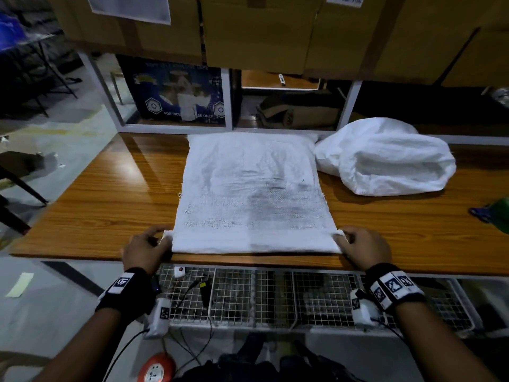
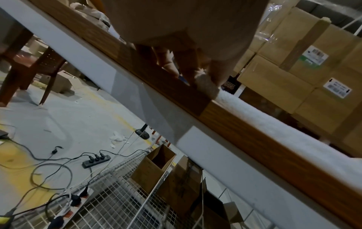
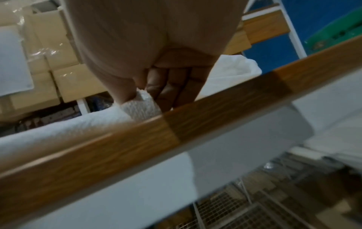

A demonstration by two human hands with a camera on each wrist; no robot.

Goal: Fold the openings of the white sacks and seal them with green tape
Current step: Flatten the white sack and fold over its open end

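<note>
A flat white woven sack (image 1: 252,188) with grey smudges lies in the middle of the wooden table (image 1: 110,205), its near end folded into a band along the table's front edge. My left hand (image 1: 150,245) pinches the left corner of that fold (image 2: 205,84). The right corner (image 3: 142,106) is pinched by my right hand (image 1: 360,244). A second white sack (image 1: 385,158), puffed and crumpled, lies at the back right. At the far right edge sits a green object with a blue part (image 1: 495,215), only partly in view.
Stacked cardboard boxes (image 1: 261,28) overhang a white metal frame (image 1: 228,97) behind the table, with a blue printed box (image 1: 176,92) underneath. A wire mesh shelf (image 1: 275,296) runs below the table front. Cables and power strips (image 2: 96,159) lie on the floor.
</note>
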